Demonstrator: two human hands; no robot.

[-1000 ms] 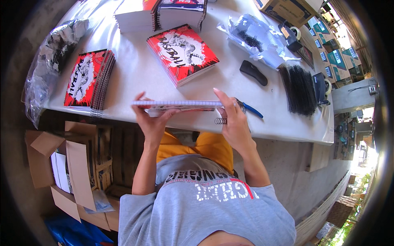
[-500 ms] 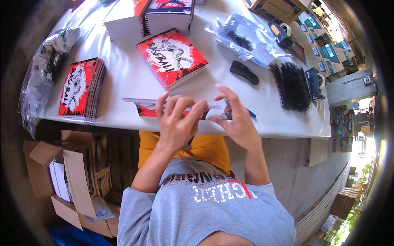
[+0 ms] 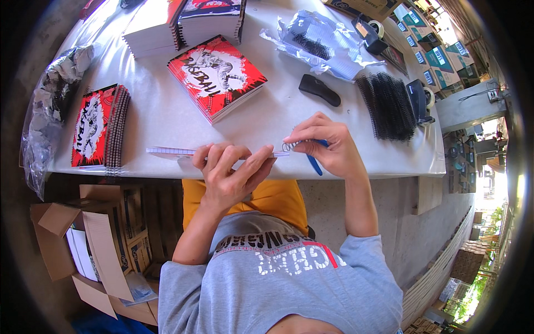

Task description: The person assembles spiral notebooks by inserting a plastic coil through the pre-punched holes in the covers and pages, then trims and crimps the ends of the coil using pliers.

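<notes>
A bundle of pages (image 3: 167, 151) is gripped by the left hand (image 3: 233, 167) over the worktop (image 3: 372, 161). At its right end a dark coil (image 3: 286, 147) is pinched by the right hand (image 3: 327, 143), apparently scarcely threaded. Coil-bound books (image 3: 92, 128) are stacked at left; no coils are seen on the central stack (image 3: 219, 78).

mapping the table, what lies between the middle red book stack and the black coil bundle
A black elongated object lies between the red book stack and the black coil bundle in the head view.
</notes>
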